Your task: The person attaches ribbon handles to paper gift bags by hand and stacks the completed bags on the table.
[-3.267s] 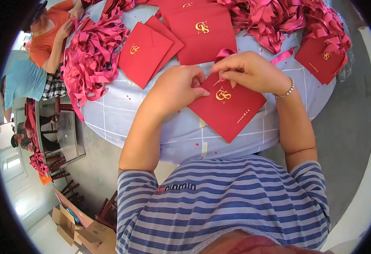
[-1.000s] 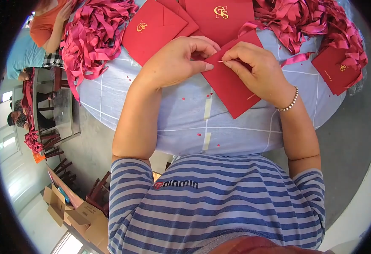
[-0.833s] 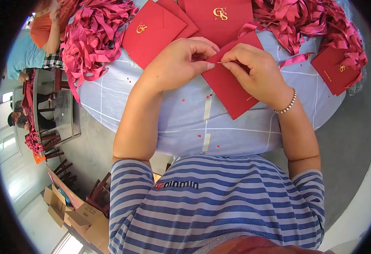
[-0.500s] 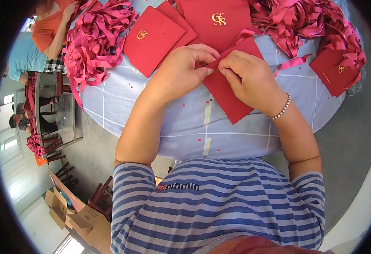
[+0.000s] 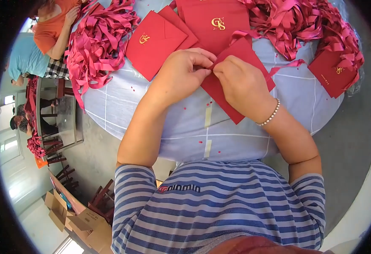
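Observation:
A red envelope lies slanted on the cloth-covered table under both my hands. My left hand is closed, its thumb and forefinger pinching the envelope's left edge. Right beside it, my right hand, with a beaded bracelet at the wrist, is closed in a pinch at the same edge. Whether a ribbon end is also between those fingertips is hidden. A magenta ribbon sticks out past the envelope's right side, and another loop shows at its top. Other red envelopes with gold lettering lie just beyond my left hand.
Heaps of magenta ribbon lie at the left and right of the table. Another red envelope rests at the right edge. Small red paper dots are scattered about. People, chairs and cardboard boxes are off to the left.
My right hand has shifted slightly left and down, and its wrist has turned. More of the envelope's upper right part shows. Both hands still pinch at the left edge.

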A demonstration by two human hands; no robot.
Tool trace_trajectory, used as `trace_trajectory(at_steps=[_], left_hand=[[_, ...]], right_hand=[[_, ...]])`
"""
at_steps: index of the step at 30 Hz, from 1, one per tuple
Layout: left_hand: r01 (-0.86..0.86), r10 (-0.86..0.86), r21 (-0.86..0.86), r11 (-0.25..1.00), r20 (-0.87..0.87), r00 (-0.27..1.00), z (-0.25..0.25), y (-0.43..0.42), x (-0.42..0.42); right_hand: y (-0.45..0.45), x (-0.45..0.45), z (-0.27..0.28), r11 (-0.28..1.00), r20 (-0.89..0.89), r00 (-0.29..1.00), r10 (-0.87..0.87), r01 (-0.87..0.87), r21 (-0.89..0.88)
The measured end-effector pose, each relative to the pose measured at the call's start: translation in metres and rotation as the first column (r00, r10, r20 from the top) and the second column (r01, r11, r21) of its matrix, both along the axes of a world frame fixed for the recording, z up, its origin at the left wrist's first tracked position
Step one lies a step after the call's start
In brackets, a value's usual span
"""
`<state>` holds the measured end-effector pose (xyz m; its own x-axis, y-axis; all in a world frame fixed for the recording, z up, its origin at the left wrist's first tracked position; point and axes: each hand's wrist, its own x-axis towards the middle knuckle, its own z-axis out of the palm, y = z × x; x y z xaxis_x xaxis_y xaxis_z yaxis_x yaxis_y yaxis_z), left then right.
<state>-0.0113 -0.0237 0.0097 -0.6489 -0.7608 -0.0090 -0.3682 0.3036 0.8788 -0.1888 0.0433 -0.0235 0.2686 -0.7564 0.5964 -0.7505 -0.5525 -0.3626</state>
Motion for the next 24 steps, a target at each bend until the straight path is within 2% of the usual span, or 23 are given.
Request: trace_trajectory(at_steps=[2, 4, 6, 8, 10, 12, 13, 15, 18, 20, 24], left_hand=[[-0.028, 0.032, 0.087, 0.996, -0.048, 0.998, -0.002, -0.001, 0.001], [-0.023, 0.024, 0.065, 0.998, -0.026, 0.999, -0.001, 0.001, -0.002], [-0.017, 0.017, 0.045, 0.999, -0.002, 1.0, -0.001, 0.002, -0.002], [-0.011, 0.011, -0.012, 1.0, -0.012, 1.0, 0.0, 0.002, -0.002], [-0.009, 0.01, 0.025, 1.0, -0.031, 0.999, 0.0, 0.002, -0.002], [-0.014, 0.017, 0.058, 0.998, -0.05, 0.999, 0.0, 0.001, -0.001], [-0.005, 0.009, 0.066, 0.998, -0.062, 0.998, 0.0, 0.0, 0.0], [0.019, -0.014, 0.071, 0.997, -0.076, 0.997, 0.0, -0.001, 0.0], [-0.007, 0.007, 0.004, 1.0, 0.0, 1.0, 0.001, 0.0, -0.001], [0.019, -0.024, -0.08, 0.997, -0.062, 0.998, 0.004, 0.002, -0.003], [0.094, -0.101, -0.061, 0.994, -0.123, 0.987, 0.01, 0.004, -0.005]], right_hand=[[-0.001, -0.003, 0.001, 1.0, 0.061, 0.998, 0.003, -0.005, 0.022], [0.001, -0.003, 0.003, 0.999, 0.121, 0.993, 0.006, -0.012, 0.048], [0.006, 0.003, 0.005, 1.0, -0.07, 0.997, -0.02, 0.019, -0.011], [0.006, 0.007, 0.004, 0.999, -0.111, 0.993, -0.032, 0.029, -0.037], [0.005, 0.006, 0.003, 0.997, -0.155, 0.987, -0.049, 0.039, -0.066], [0.0, 0.001, 0.003, 0.997, 0.072, 0.997, -0.018, 0.012, 0.076], [0.0, -0.001, 0.006, 0.997, 0.073, 0.997, -0.022, 0.016, 0.072], [0.001, -0.008, 0.015, 0.966, 0.297, 0.951, 0.084, -0.152, 0.211], [-0.001, -0.019, 0.01, 0.969, 0.213, 0.964, 0.16, -0.194, 0.153], [0.0, -0.02, 0.013, 0.969, 0.214, 0.967, 0.135, -0.174, 0.175], [0.005, -0.019, 0.024, 0.96, 0.213, 0.976, 0.039, -0.096, 0.264]])
